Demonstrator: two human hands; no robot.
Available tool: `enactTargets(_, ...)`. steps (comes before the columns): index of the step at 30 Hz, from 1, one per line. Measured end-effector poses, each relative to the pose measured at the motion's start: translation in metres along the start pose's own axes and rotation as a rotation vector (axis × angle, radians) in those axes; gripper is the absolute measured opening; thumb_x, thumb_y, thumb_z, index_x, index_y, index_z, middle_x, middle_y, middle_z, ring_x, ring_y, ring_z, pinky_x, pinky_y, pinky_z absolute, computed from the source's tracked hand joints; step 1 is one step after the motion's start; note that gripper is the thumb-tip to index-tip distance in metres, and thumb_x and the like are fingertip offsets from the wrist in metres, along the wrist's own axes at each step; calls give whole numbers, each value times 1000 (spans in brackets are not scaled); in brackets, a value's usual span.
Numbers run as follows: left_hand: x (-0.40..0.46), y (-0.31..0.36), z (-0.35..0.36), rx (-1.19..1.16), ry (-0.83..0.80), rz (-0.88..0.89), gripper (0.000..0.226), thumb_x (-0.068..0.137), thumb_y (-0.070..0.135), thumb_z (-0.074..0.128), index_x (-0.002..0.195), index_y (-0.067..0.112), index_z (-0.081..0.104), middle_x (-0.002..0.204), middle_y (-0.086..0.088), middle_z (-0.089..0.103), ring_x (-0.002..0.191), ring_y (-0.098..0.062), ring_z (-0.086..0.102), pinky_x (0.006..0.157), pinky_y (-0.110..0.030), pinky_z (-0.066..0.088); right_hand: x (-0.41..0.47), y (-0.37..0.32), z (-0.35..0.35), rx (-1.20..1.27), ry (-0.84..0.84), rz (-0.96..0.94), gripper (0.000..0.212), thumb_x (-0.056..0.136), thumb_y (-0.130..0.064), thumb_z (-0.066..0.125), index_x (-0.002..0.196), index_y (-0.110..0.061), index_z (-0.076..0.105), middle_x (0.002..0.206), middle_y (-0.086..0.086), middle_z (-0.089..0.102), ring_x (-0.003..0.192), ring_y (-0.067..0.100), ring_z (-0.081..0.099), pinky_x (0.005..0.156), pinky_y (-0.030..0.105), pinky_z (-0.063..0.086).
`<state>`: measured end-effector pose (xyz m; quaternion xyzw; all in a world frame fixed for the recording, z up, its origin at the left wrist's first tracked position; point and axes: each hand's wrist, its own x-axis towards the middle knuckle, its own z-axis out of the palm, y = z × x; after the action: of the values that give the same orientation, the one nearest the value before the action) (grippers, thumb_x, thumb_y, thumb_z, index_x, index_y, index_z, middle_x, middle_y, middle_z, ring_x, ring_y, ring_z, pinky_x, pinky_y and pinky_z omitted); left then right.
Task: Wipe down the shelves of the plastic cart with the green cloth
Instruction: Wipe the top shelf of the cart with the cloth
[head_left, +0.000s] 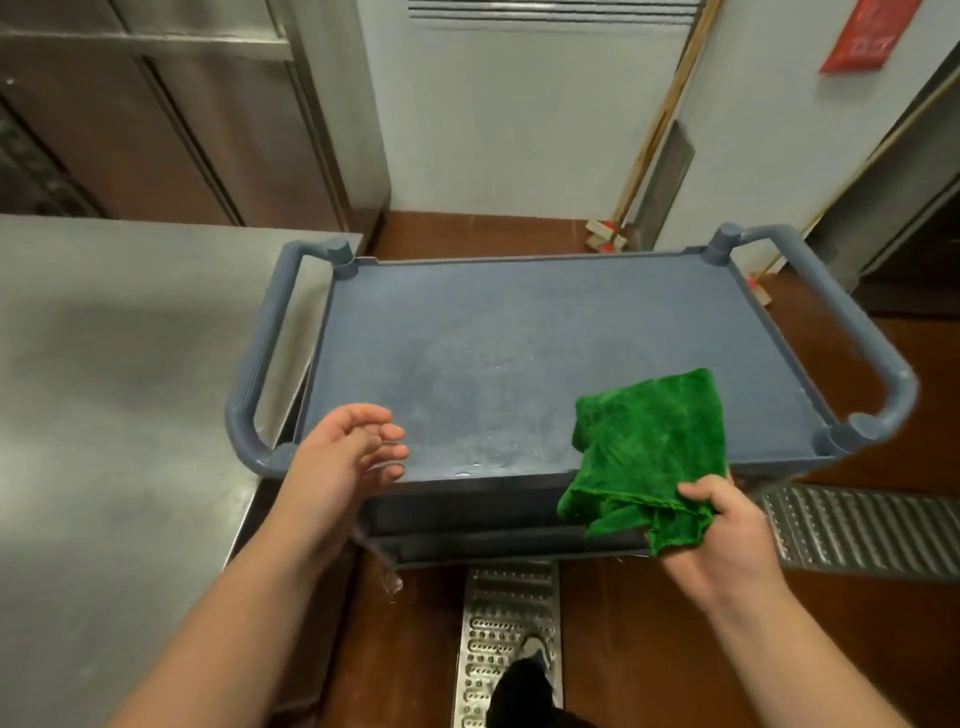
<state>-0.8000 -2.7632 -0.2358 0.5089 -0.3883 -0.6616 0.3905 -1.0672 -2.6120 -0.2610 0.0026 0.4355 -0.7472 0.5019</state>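
Note:
A blue-grey plastic cart (519, 332) stands in front of me, its top shelf damp and streaked, with a tube handle at each end. The green cloth (649, 447) hangs crumpled over the shelf's near right edge. My right hand (727, 535) grips the cloth's lower part, just off the cart's front rim. My left hand (343, 457) hovers at the near left corner of the shelf, fingers loosely apart, holding nothing. The lower shelves are mostly hidden under the top one; only their front edges show.
A steel table (114, 389) adjoins the cart on the left. Metal floor drain grates (857, 525) lie below and to the right. A broom (639, 171) leans on the far wall. My shoe (530, 670) is on the drain grate. Water drips near the cart's front left.

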Motion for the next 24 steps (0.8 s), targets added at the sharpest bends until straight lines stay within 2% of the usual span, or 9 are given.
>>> enactTargets(3, 49, -1, 12, -2, 35, -39, 27, 90, -9, 43, 91, 12, 59, 73, -3, 66, 64, -18, 63, 57, -25, 54, 56, -10, 13, -29, 22, -7, 81, 58, -6, 58, 139, -12, 50, 118, 13, 71, 98, 30, 72, 71, 47, 61)
enactTargets(4, 62, -2, 14, -6, 47, -52, 27, 90, -9, 43, 91, 12, 59, 72, -3, 66, 63, -17, 63, 57, -25, 54, 71, -12, 17, -38, 36, -6, 76, 63, -4, 47, 138, -14, 51, 113, 10, 73, 95, 28, 73, 67, 44, 61)
enactTargets(7, 97, -1, 18, 4, 38, -85, 27, 90, -10, 42, 91, 12, 59, 72, -2, 66, 63, -17, 63, 58, -24, 53, 111, -16, 30, -86, 85, -33, 75, 67, 1, 38, 139, -16, 52, 111, 6, 73, 96, 25, 73, 66, 40, 61)
enactTargets(11, 148, 8, 11, 41, 23, -82, 29, 90, -10, 41, 90, 12, 60, 72, -2, 66, 63, -15, 63, 59, -24, 53, 150, -12, 45, -251, 181, -154, 67, 81, 14, 24, 119, -28, 60, 102, 0, 74, 92, 20, 72, 73, 38, 61)
enactTargets(14, 186, 17, 3, 68, -8, -110, 29, 89, -11, 41, 90, 11, 59, 73, -3, 65, 62, -14, 63, 58, -22, 53, 170, -7, 56, -436, 275, -304, 62, 79, 9, 36, 114, -34, 64, 92, -7, 72, 88, 17, 67, 71, 30, 57)
enactTargets(18, 228, 20, -10, 158, -30, -160, 25, 90, -8, 44, 92, 11, 59, 78, -5, 65, 64, -14, 63, 62, -25, 52, 201, 15, 71, -877, 230, -445, 63, 69, -7, 46, 130, -19, 59, 113, 3, 63, 104, 19, 59, 86, 34, 50)
enactTargets(21, 251, 12, -15, 186, -13, -203, 23, 89, -6, 46, 93, 11, 60, 79, -4, 66, 65, -13, 63, 62, -25, 52, 228, 56, 84, -1240, 56, -451, 70, 71, -7, 47, 139, -26, 45, 141, 0, 50, 128, 6, 45, 111, 22, 33)
enactTargets(22, 255, 7, -14, 197, -15, -224, 22, 90, -5, 46, 94, 12, 60, 80, -4, 66, 65, -13, 63, 61, -25, 52, 239, 70, 84, -1437, -74, -415, 75, 73, -8, 50, 144, -27, 40, 150, 0, 41, 138, 8, 36, 118, 26, 24)
enactTargets(24, 261, -4, -9, 212, -25, -274, 21, 90, -4, 46, 94, 12, 60, 80, -4, 66, 65, -13, 63, 60, -25, 52, 256, 101, 72, -1925, -277, -301, 81, 79, -17, 57, 154, -28, 28, 163, 4, 21, 152, 20, 14, 123, 47, 11)
